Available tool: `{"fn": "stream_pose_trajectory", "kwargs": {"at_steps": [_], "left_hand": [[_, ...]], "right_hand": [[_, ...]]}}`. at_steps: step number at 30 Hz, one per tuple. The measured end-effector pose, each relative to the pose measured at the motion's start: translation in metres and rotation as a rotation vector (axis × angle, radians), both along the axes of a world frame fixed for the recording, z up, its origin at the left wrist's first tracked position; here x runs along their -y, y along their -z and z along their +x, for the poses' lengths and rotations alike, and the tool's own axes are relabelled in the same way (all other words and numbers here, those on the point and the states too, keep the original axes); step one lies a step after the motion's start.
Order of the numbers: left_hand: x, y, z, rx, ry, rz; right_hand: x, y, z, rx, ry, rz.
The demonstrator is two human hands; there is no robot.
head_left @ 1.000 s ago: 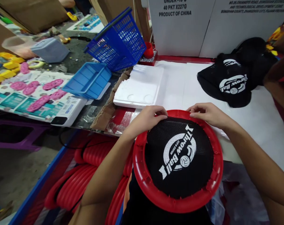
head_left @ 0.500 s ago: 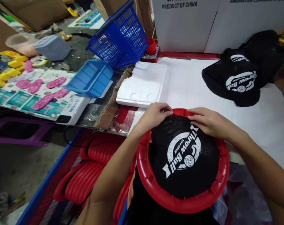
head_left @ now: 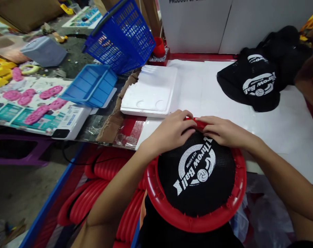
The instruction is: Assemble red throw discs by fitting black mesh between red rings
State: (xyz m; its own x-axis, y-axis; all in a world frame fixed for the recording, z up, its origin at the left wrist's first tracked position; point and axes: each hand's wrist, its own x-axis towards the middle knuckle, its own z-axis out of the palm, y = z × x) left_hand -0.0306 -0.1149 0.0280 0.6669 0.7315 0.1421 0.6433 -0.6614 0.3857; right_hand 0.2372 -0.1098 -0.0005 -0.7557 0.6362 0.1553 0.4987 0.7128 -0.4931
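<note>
A round red plastic ring (head_left: 194,224) rests against my body at the table's front edge. Black mesh fabric (head_left: 218,186) spans its inside, printed in white with "Throw Ball". At the ring's far side my left hand (head_left: 175,131) grips the rim and mesh edge with bent fingers. Close beside it, my right hand (head_left: 220,131) curls over the same stretch of rim, fingertips on the fabric's edge. Part of the rim is hidden beneath both hands. More black printed mesh pieces (head_left: 259,86) lie heaped on the table's right side.
White sheeting (head_left: 197,82) covers the table, with a white foam block (head_left: 148,91) on it. Leftward are a light-blue bin (head_left: 90,86), a dark-blue basket (head_left: 122,38) and pink pieces (head_left: 37,113). Red rings (head_left: 86,203) are stacked below. Large white cartons (head_left: 192,31) stand behind.
My left hand has slid right along the rim, closer to my right hand, and its fingers curl further over the edge. The whole view has shifted slightly.
</note>
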Motion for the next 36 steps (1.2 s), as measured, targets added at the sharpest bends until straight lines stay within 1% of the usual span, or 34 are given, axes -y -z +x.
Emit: {"fn": "stream_pose_trajectory", "kwargs": {"at_steps": [1, 3, 5, 8, 11, 13, 16, 19, 21, 24, 27, 30, 33, 36], "left_hand": [[0.001, -0.001, 0.003, -0.056, 0.041, 0.006], [-0.001, 0.0, 0.006, -0.109, 0.087, -0.069], [-0.008, 0.0, 0.005, -0.048, 0.086, -0.207], [-0.021, -0.001, 0.0, 0.139, 0.001, -0.405], [-0.031, 0.0, -0.002, 0.28, -0.103, -0.559], [-0.035, 0.003, -0.002, 0.35, -0.151, -0.625], [-0.04, 0.008, -0.001, 0.395, -0.179, -0.666], [-0.042, 0.01, -0.001, 0.354, -0.162, -0.631], [-0.041, 0.012, -0.001, 0.339, -0.15, -0.593], [-0.038, 0.017, 0.001, 0.396, -0.182, -0.583], [-0.033, 0.022, 0.003, 0.446, -0.228, -0.533], [-0.031, 0.026, 0.003, 0.461, -0.224, -0.482], [-0.032, 0.027, 0.0, 0.49, -0.193, -0.517], [-0.032, 0.024, -0.002, 0.453, -0.167, -0.522]], "right_hand": [[-0.001, 0.001, 0.002, -0.067, 0.012, -0.074], [-0.004, 0.001, 0.006, -0.176, 0.056, -0.214], [-0.005, -0.002, 0.009, -0.255, 0.115, -0.324], [-0.007, -0.009, 0.011, -0.312, 0.193, -0.465], [-0.008, -0.015, 0.011, -0.283, 0.19, -0.545], [-0.01, -0.015, 0.012, -0.258, 0.165, -0.512], [-0.012, -0.01, 0.013, -0.219, 0.141, -0.429], [-0.013, -0.005, 0.012, -0.145, 0.111, -0.362], [-0.013, -0.005, 0.01, -0.099, 0.108, -0.311], [-0.012, -0.009, 0.004, -0.075, 0.152, -0.305], [-0.01, -0.012, -0.004, -0.128, 0.228, -0.336], [-0.009, -0.012, -0.013, -0.225, 0.23, -0.37], [-0.009, -0.009, -0.02, -0.307, 0.255, -0.408], [-0.01, -0.005, -0.026, -0.267, 0.348, -0.3]]}}
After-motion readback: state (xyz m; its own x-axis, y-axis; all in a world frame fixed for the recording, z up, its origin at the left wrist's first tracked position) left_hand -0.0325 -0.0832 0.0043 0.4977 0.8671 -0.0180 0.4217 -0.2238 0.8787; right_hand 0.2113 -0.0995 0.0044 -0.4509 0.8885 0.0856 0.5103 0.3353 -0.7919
